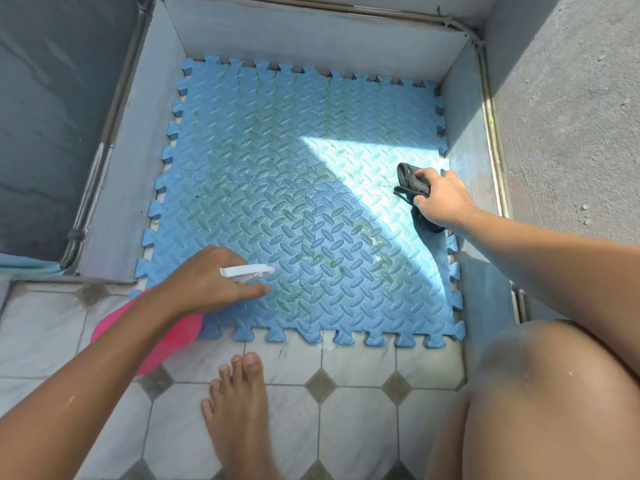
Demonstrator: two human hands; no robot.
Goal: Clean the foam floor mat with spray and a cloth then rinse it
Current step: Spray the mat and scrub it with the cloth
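Note:
A blue foam floor mat (277, 174) of interlocking tiles lies flat in a walled recess, streaked with green dirt. My left hand (207, 282) grips a pink spray bottle (162, 344) with a white nozzle (247, 271) aimed across the mat's near left part, one finger stretched under the trigger. My right hand (441, 199) presses a dark cloth (410, 180) onto the mat near its right edge, in a sunlit patch.
Grey walls (311, 39) enclose the mat at the back and both sides. White floor tiles (346, 427) with dark diamonds lie in front. My bare foot (239, 410) stands there, my right knee (554, 375) at the lower right.

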